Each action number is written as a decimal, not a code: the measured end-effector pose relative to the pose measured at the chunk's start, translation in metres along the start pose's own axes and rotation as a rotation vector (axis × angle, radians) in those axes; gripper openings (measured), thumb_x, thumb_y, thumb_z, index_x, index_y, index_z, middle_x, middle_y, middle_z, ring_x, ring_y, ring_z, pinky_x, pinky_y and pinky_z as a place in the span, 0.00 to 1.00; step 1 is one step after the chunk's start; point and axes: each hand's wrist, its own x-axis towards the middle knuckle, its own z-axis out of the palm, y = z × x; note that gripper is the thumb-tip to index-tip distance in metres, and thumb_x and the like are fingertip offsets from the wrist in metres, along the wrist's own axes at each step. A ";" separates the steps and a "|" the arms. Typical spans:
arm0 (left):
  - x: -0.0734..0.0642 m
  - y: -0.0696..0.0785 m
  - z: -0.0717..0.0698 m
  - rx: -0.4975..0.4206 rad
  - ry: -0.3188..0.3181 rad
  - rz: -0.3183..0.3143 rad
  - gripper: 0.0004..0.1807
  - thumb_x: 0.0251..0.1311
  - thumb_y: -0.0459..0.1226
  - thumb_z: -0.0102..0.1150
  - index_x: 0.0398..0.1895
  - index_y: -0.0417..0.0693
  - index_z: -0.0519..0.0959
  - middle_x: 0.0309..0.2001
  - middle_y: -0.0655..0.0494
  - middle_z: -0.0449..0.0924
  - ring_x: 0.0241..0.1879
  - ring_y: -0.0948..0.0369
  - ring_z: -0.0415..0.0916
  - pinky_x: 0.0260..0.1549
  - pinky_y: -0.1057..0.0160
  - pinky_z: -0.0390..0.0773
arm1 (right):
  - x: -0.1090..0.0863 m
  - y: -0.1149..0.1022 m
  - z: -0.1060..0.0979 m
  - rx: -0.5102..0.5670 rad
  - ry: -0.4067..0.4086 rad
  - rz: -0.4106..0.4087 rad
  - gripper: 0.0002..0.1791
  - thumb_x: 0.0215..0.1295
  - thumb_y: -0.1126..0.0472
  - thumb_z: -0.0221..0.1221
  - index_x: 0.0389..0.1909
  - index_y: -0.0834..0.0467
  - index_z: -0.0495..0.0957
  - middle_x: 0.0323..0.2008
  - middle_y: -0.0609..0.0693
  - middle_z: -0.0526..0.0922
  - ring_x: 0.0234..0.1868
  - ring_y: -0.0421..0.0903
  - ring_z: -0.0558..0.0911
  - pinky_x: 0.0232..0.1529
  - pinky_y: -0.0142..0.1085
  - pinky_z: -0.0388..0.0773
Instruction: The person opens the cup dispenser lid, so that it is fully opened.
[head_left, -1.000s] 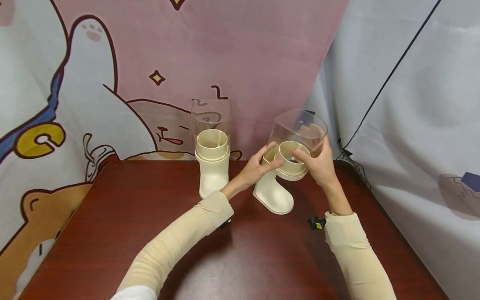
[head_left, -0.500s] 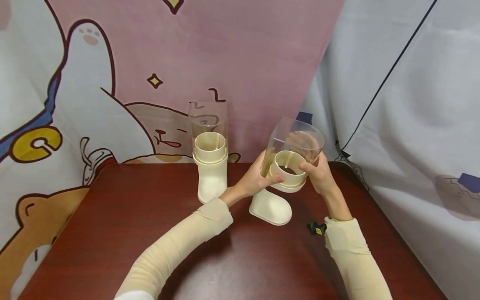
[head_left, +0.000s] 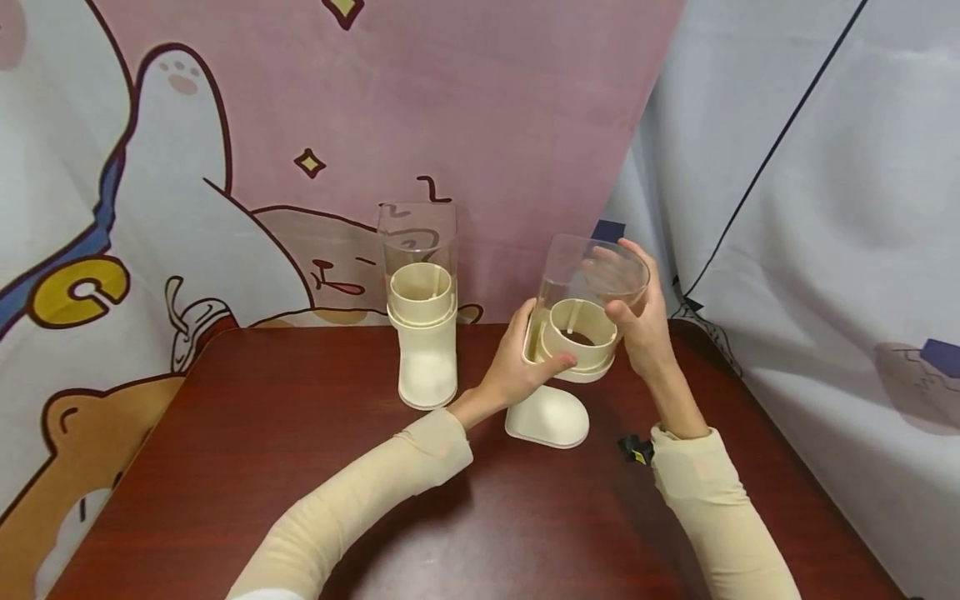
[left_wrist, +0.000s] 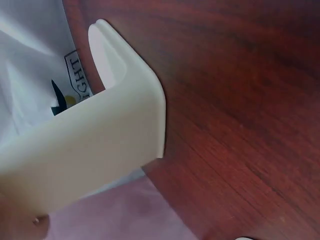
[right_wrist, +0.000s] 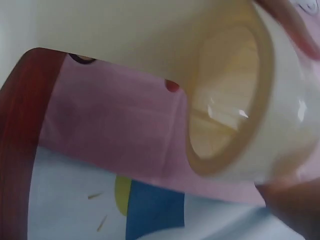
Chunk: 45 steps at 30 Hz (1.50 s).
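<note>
On the right of the head view stands a cream, boot-shaped stand (head_left: 551,417) with a cream ring (head_left: 579,337) at its top. A clear, open-topped container (head_left: 592,271) rises from the ring, leaning slightly right. My left hand (head_left: 517,367) grips the upright's back, its thumb across the ring's front. My right hand (head_left: 648,321) holds the container's right side, thumb in front and fingers behind it. From below, the right wrist view shows the hollow ring (right_wrist: 270,100). The upright (left_wrist: 85,145) and foot fill much of the left wrist view, with the foot on the table.
A matching cream stand (head_left: 427,358) with a clear container (head_left: 418,233) stands upright to the left, near the back edge. Both are on a dark red-brown table (head_left: 300,392). A printed cartoon cloth (head_left: 487,108) hangs close behind, and pale cloth (head_left: 825,208) hangs at right.
The held stand and container have come lower in the head view, and the container leans less. My right hand's fingers have shifted and spread higher behind it. The left stand remains upright.
</note>
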 end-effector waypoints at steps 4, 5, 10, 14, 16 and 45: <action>-0.014 0.006 0.001 0.037 0.026 -0.070 0.70 0.39 0.80 0.55 0.78 0.48 0.47 0.74 0.49 0.56 0.73 0.55 0.58 0.71 0.51 0.62 | -0.003 0.003 0.015 -0.036 0.075 -0.081 0.55 0.48 0.37 0.73 0.70 0.62 0.62 0.59 0.58 0.80 0.56 0.47 0.84 0.57 0.35 0.79; -0.018 0.007 0.001 0.036 0.027 -0.085 0.69 0.40 0.80 0.55 0.79 0.49 0.46 0.75 0.50 0.55 0.74 0.56 0.56 0.72 0.51 0.61 | -0.004 0.005 0.019 -0.031 0.085 -0.104 0.53 0.49 0.36 0.73 0.69 0.63 0.63 0.57 0.58 0.82 0.54 0.48 0.85 0.56 0.35 0.80; -0.045 0.014 -0.008 0.036 0.012 -0.105 0.67 0.40 0.80 0.56 0.79 0.56 0.45 0.73 0.54 0.54 0.74 0.59 0.55 0.71 0.51 0.61 | -0.017 0.008 0.033 0.024 0.075 -0.176 0.51 0.51 0.35 0.71 0.66 0.65 0.65 0.53 0.59 0.83 0.50 0.50 0.86 0.54 0.37 0.81; -0.062 0.015 -0.018 0.027 -0.029 -0.089 0.67 0.39 0.80 0.58 0.78 0.58 0.46 0.69 0.53 0.57 0.69 0.58 0.60 0.69 0.51 0.64 | -0.025 0.006 0.042 0.063 0.038 -0.175 0.51 0.52 0.36 0.71 0.66 0.65 0.65 0.54 0.60 0.82 0.51 0.53 0.85 0.55 0.40 0.81; -0.067 0.015 -0.022 0.005 -0.055 -0.093 0.67 0.39 0.78 0.61 0.78 0.58 0.46 0.69 0.52 0.57 0.68 0.58 0.61 0.68 0.52 0.64 | -0.028 0.004 0.046 0.083 0.022 -0.172 0.51 0.53 0.36 0.71 0.67 0.66 0.64 0.55 0.61 0.81 0.52 0.54 0.85 0.56 0.42 0.81; -0.131 0.036 -0.069 -0.020 -0.016 0.077 0.59 0.47 0.61 0.73 0.75 0.54 0.47 0.63 0.49 0.66 0.59 0.58 0.70 0.63 0.63 0.69 | -0.060 -0.014 0.118 0.086 -0.023 -0.219 0.54 0.55 0.35 0.68 0.69 0.69 0.61 0.56 0.64 0.80 0.54 0.56 0.84 0.57 0.45 0.80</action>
